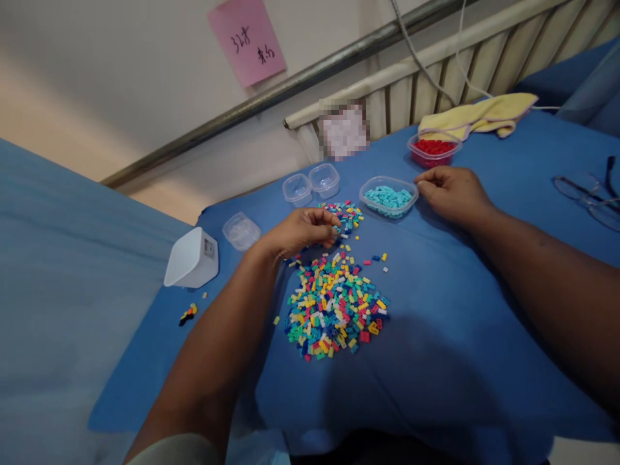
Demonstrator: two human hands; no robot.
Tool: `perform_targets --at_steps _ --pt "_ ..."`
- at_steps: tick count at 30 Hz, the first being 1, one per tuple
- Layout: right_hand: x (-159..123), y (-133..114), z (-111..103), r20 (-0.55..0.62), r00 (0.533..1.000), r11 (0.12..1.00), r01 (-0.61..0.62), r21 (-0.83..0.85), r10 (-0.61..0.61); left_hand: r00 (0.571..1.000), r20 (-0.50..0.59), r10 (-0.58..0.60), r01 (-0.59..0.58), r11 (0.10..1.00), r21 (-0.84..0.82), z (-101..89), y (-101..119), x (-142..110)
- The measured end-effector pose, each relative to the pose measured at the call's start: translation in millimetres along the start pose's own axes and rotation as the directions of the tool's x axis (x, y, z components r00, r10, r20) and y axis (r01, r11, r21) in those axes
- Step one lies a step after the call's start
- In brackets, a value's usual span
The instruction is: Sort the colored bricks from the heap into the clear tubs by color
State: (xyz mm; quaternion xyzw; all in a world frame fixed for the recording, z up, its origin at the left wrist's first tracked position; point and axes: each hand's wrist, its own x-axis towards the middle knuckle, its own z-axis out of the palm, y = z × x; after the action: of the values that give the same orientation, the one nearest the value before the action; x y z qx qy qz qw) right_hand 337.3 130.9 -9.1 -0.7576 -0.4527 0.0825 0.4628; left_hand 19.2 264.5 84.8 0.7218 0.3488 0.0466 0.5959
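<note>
The left hand (310,231) is curled inward, and the right hand (453,192) faces palm down, bent.

A metal pipe (329,63) runs along the pale wall (145,77) above a cream radiator (520,48).

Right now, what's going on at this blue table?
A person is handling small plastic pieces. The left hand is at the smaller mixed pile, just beyond the large mixed pile; whether it holds a piece is hard to tell. The right hand is at the rim of a clear tub of turquoise pieces. Red pieces sit in another tub.
</note>
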Motion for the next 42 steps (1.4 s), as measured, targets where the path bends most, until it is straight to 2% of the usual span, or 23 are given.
perform_targets --at_steps 3,7,11,14,16,19,22,27,30,32,35,39,42 --pt "0.7 -0.6 0.4 0.004 1.000 1.000 0.002 0.005 -0.002 1.000 -0.020 0.021 -0.022 0.996 -0.088 5.5 8.2 9.8" --pt "0.8 -1.0 0.5 0.023 1.000 1.000 0.003 0.000 -0.003 0.993 -0.087 0.081 -0.084 0.996 -0.023 17.8 37.5 38.0" --pt "1.0 -0.4 2.1 0.020 1.000 1.000 0.002 0.002 -0.002 0.969 -0.141 0.204 -0.172 0.963 0.209 30.9 64.6 74.4" --pt "1.4 -0.4 3.1 0.034 0.999 1.000 -0.003 0.011 0.003 0.958 -0.091 0.271 -0.213 0.889 0.405 37.3 73.0 92.3" --pt "1.6 -0.8 3.2 0.039 0.999 1.000 -0.008 0.005 0.008 0.948 -0.066 0.312 -0.236 0.825 0.514 38.5 74.0 95.4" --pt "1.2 -0.6 2.8 0.032 0.999 1.000 0.005 -0.002 -0.005 0.915 -0.087 0.394 -0.260 0.740 0.620 34.7 71.6 86.5" --pt "0.5 0.6 2.3 0.037 0.999 1.000 0.007 0.010 -0.008 0.906 -0.113 0.408 -0.242 0.718 0.652 22.7 64.7 62.8" --pt "-0.6 0.9 0.4 0.044 0.999 1.000 -0.009 0.011 0.008 0.960 -0.095 0.264 -0.106 0.655 0.749 -6.8 38.5 5.5" --pt "-2.3 -1.0 -1.8 0.051 0.998 1.000 -0.021 -0.002 0.021 0.979 -0.083 0.188 -0.045 0.591 0.805 -15.2 17.6 -23.7" --pt "-4.1 -3.0 -3.3 0.050 0.998 0.999 -0.036 -0.006 0.036 0.983 -0.062 0.171 -0.043 0.553 0.832 -12.4 6.0 -35.4" --pt "-6.6 -6.7 -5.4 0.036 0.998 0.999 -0.042 -0.011 0.042 0.981 0.018 0.195 -0.107 0.453 0.885 1.1 -4.2 -40.0" --pt "-7.9 -9.8 -6.8 0.031 0.998 0.999 -0.045 -0.022 0.046 0.978 0.066 0.199 -0.124 0.296 0.947 18.9 -5.8 -31.6" --pt "-7.0 -8.6 -5.7 0.036 0.998 0.999 -0.043 -0.018 0.044 0.986 0.072 0.153 -0.106 0.228 0.968 24.1 -2.0 -26.2"
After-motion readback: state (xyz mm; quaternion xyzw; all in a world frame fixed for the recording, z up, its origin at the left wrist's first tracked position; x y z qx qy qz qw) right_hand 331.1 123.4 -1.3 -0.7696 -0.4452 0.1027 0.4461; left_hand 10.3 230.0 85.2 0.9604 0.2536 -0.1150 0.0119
